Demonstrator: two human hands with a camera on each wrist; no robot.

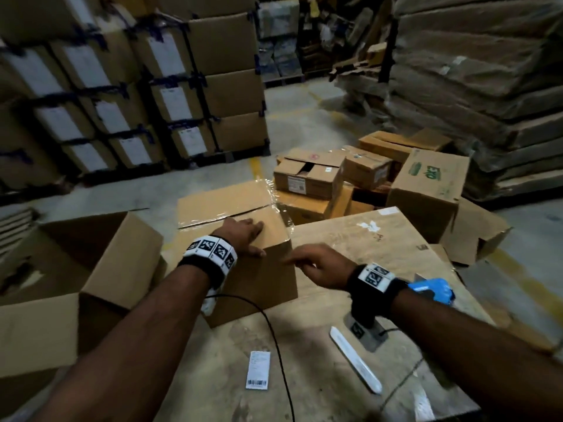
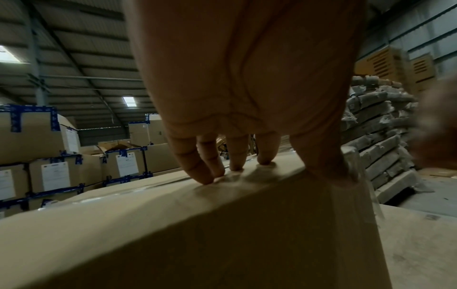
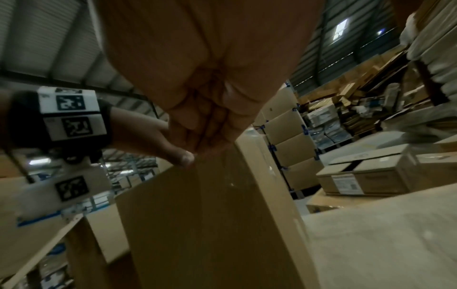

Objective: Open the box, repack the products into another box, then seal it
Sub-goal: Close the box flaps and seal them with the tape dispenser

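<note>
A closed brown cardboard box (image 1: 262, 287) stands on the worn table (image 1: 350, 239), with clear tape along its top seam. My left hand (image 1: 243, 236) rests on the box's near right top corner: the fingers (image 2: 197, 168) press on the top and the thumb hangs over the edge. My right hand (image 1: 316, 264) is at the box's near side just below that edge, with loosely bent fingers touching the cardboard and nothing held in them. The right wrist view shows this box (image 3: 210, 224) close up, the right hand (image 3: 210, 78) above it and the left hand (image 3: 158, 140) beside it.
An open cardboard box (image 1: 100, 260) stands at the left of the table. A blue tape dispenser (image 1: 432, 289) lies behind my right wrist, a white strip (image 1: 355, 362) and a barcode label (image 1: 258, 370) nearer me. Smaller cartons (image 1: 307, 178) are piled beyond the table; tall carton stacks (image 1: 122, 95) stand far left.
</note>
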